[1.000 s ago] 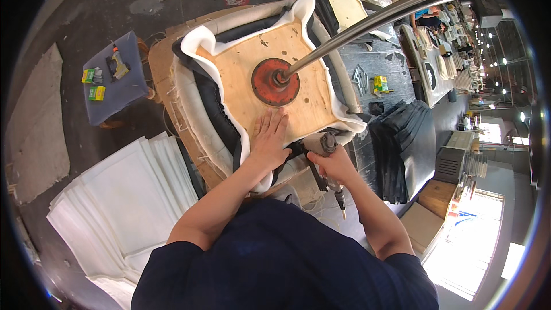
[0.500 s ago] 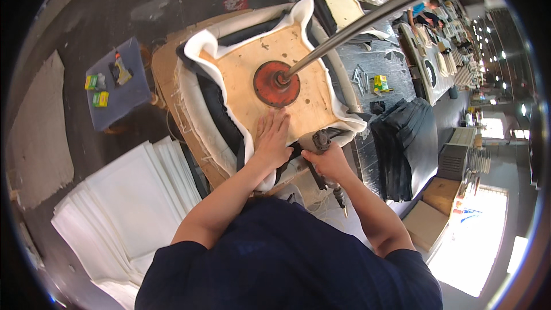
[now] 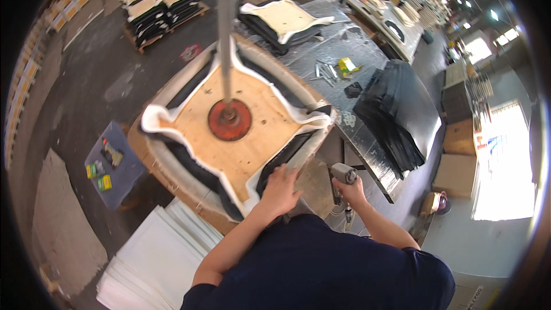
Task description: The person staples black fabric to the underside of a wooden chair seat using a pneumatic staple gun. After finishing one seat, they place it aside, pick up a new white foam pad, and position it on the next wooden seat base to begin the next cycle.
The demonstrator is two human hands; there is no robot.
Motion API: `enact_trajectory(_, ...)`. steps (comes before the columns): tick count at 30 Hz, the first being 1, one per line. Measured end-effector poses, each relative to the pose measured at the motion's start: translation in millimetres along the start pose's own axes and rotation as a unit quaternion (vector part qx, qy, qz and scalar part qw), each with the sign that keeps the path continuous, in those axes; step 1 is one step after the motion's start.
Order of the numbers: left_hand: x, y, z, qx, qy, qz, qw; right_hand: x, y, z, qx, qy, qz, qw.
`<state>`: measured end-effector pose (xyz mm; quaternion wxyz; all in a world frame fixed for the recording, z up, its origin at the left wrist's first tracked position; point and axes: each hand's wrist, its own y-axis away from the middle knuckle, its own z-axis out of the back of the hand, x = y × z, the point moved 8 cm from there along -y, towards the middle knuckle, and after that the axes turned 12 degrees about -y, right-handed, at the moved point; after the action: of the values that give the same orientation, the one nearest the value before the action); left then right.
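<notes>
A square plywood board (image 3: 255,95) lies with white padding (image 3: 158,119) and black fabric (image 3: 189,166) folded up around its edges, inside a pale padded rim. A round red press plate (image 3: 235,132) on a metal rod (image 3: 227,34) bears on the board's middle. My left hand (image 3: 279,190), fingers spread, rests at the near right edge by the black fabric. My right hand (image 3: 352,192) is wrapped round the handle of a grey staple gun (image 3: 343,173), held to the right of the board and apart from it. An air hose fitting shows below the grip.
Beside the board, a dark worktable (image 3: 367,138) holds metal staple strips (image 3: 325,72), a yellow-green box (image 3: 346,66) and stacked black sheets (image 3: 399,117). White foam sheets (image 3: 152,258) stand near left. A blue-grey stand (image 3: 123,163) carries a tool and small boxes. People work far off.
My view has swung to the right. My left hand has moved off the wood to the board's edge, and my right hand has drawn the staple gun away to the right.
</notes>
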<state>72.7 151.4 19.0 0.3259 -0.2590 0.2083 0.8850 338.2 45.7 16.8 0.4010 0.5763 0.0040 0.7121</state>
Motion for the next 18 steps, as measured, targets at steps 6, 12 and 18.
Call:
enact_trajectory(6,9,5,-10,-0.063,-0.051,0.018,0.997,-24,-108,68,-0.019,-0.050,-0.074,0.996)
enact_trajectory(12,-18,-27,-11,-0.174,-0.152,0.161,0.960,-29,-286,92,0.017,-0.079,-0.043,0.996)
enact_trajectory(18,-22,-53,-15,-0.169,-0.238,0.225,0.930,-40,-477,105,0.027,0.033,-0.051,0.998)
